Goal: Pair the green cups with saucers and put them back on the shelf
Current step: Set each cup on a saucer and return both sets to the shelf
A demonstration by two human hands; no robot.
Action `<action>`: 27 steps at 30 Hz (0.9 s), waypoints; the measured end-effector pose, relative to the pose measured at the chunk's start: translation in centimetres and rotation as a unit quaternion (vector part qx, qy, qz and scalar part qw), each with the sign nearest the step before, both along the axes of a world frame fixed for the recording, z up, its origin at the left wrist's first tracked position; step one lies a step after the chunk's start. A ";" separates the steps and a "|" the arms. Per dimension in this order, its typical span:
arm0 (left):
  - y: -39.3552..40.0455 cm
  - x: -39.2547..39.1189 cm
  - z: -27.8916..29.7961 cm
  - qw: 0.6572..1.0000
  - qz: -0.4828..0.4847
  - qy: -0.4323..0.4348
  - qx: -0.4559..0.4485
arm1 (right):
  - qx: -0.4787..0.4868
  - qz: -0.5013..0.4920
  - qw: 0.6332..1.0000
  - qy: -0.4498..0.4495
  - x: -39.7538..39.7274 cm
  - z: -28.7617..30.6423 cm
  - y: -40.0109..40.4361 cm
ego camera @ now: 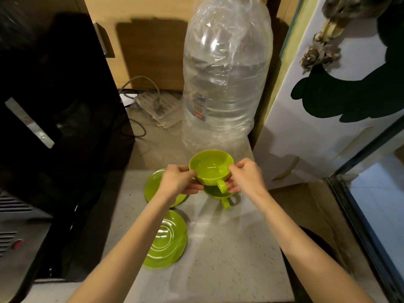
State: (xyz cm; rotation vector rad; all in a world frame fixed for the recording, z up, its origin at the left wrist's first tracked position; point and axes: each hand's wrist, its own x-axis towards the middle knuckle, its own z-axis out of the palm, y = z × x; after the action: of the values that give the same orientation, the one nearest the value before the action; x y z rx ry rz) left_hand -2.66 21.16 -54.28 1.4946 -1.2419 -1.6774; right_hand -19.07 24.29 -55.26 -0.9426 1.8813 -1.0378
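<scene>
A green cup (211,168) is held above the grey counter (229,248), its handle toward me. My left hand (178,180) grips its left rim and my right hand (246,177) grips its right rim. Directly beneath it a second green cup (220,196) stands on the counter, mostly hidden, with its handle sticking out toward me. One green saucer (150,182) lies to the left, partly under my left hand. Another green saucer (166,241) lies nearer, partly covered by my left forearm.
A large clear plastic water bottle (225,79) wrapped in film stands just behind the cups. A black appliance (56,101) fills the left side. A white refrigerator door (328,119) is on the right. A power strip with cables (157,106) lies at the back.
</scene>
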 end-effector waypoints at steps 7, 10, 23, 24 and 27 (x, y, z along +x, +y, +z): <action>-0.3 4.6 -1.0 0.993 0.117 -0.002 -0.034 | -0.034 0.058 0.997 -0.025 5.0 -1.2 -1.9; 0.2 6.2 -2.0 0.989 0.142 -0.004 -0.036 | -0.016 0.072 0.996 -0.042 6.9 -2.6 -2.2; 0.4 8.8 -6.2 0.978 0.200 -0.052 0.004 | 0.024 0.116 0.993 -0.015 9.6 -5.5 -2.3; 0.4 8.8 -6.3 0.979 0.198 -0.054 0.005 | 0.024 0.118 0.993 -0.013 9.6 -5.5 -2.2; 0.4 9.0 -6.6 0.978 0.198 -0.063 0.003 | 0.023 0.124 0.992 -0.013 9.6 -5.7 -2.2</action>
State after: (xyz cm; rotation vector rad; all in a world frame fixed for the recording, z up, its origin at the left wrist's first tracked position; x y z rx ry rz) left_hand 6.32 21.56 -60.85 1.7396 -0.9214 -1.3425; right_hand -9.50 22.04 -60.93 -1.0977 1.7076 -0.8496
